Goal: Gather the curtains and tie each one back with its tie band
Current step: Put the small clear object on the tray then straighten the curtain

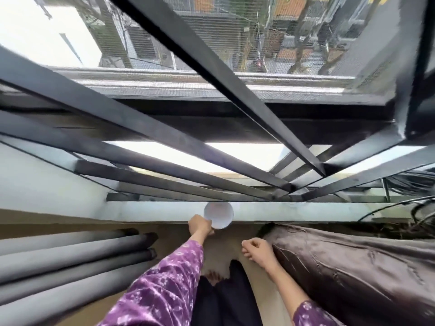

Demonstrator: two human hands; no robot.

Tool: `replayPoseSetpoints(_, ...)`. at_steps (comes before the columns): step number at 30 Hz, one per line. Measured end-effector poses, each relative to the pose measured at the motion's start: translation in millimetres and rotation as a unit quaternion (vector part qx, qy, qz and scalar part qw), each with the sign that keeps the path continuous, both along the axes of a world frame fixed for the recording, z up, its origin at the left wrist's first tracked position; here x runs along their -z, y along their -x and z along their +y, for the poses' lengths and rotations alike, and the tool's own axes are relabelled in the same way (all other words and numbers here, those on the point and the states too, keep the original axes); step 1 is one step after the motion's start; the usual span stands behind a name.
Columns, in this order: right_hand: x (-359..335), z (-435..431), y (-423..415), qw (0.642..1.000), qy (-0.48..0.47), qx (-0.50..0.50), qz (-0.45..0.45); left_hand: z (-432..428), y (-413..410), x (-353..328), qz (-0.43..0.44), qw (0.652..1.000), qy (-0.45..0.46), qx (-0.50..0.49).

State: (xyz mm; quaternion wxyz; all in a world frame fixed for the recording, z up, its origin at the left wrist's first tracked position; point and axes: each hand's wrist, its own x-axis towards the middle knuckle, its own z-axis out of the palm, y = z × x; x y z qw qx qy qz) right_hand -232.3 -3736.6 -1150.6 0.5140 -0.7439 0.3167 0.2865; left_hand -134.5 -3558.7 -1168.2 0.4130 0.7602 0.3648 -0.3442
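My left hand (pixel 200 225) reaches forward and grips the rim of a white cup (pixel 220 214) on the ledge (pixel 306 211). My right hand (pixel 257 251) is a loose fist with nothing visible in it, and the brown curtain (pixel 353 267) is just to its right.

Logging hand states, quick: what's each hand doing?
Left hand: grips the white cup.
Right hand: fingers curled, holding nothing, beside the brown curtain.

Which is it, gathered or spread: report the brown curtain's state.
Gathered: the brown curtain hangs bunched in creased folds at the right, leaving the window bare. No tie band shows round it.
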Motion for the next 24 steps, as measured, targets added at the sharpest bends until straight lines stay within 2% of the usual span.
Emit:
replayPoseSetpoints(5, -36, 8, 32, 1.0, -0.011, 0.008, 0.017, 15, 54, -62, -0.003, 0.998, -0.002, 0.065)
replayPoseSetpoints(10, -106, 23, 79, 1.0, -0.013, 0.023, 0.014, 32, 104, -144, -0.031, 0.996, 0.004, 0.088)
replayPoseSetpoints(14, -164, 29, 128, 0.997, -0.021, 0.073, 0.008, 36, 146, -211, -0.055, 0.99, 0.007, 0.127)
replayPoseSetpoints(20, -266, 19, 220, 0.986, -0.068, 0.146, -0.03, 26, 239, -304, -0.056, 0.951, -0.041, 0.3)
replayPoseSetpoints(24, -312, -3, 287, 0.966, -0.123, 0.224, -0.045, -9, 291, -340, -0.063, 0.932, -0.014, 0.356)
